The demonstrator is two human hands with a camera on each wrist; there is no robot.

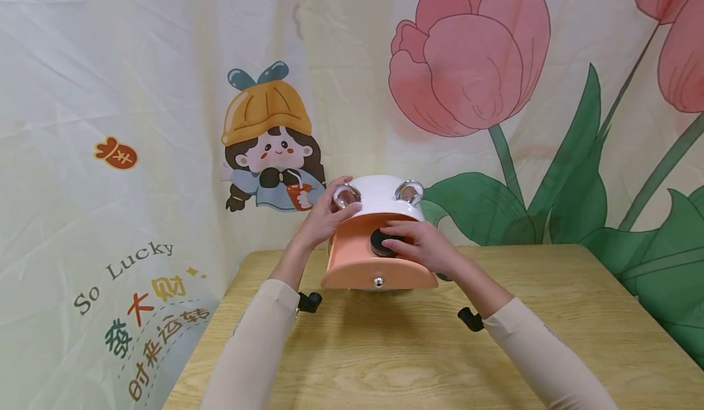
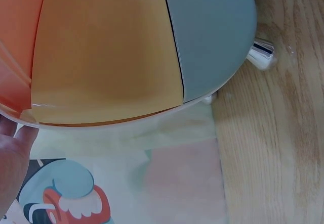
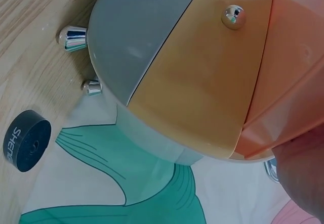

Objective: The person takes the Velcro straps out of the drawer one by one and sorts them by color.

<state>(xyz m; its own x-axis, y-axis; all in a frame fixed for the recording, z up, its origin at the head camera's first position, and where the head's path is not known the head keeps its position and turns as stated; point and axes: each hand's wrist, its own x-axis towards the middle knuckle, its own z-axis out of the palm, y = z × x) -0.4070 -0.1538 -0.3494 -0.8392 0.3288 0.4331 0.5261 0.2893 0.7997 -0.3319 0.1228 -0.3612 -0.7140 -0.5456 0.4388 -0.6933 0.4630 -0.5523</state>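
Observation:
A small rounded desktop drawer box (image 1: 378,193) has a white top with two chrome ring ears and a coral drawer (image 1: 352,274) pulled out. My left hand (image 1: 328,214) grips the box's upper left edge by the ear, thumb in front. Inside the coral drawer, my right hand (image 1: 420,245) pinches a black round roll (image 1: 379,243) between thumb and fingers. Below the coral drawer, the yellow drawer (image 2: 109,52) and the grey-blue drawer (image 2: 212,37) are closed. In the right wrist view, the held roll is out of sight.
Another black roll (image 3: 28,140) with white lettering lies on the wooden table (image 1: 385,349) to the right of the box. Short chrome feet (image 3: 73,38) raise the box. A printed cloth (image 1: 352,92) with tulips and a cartoon figure hangs directly behind the table.

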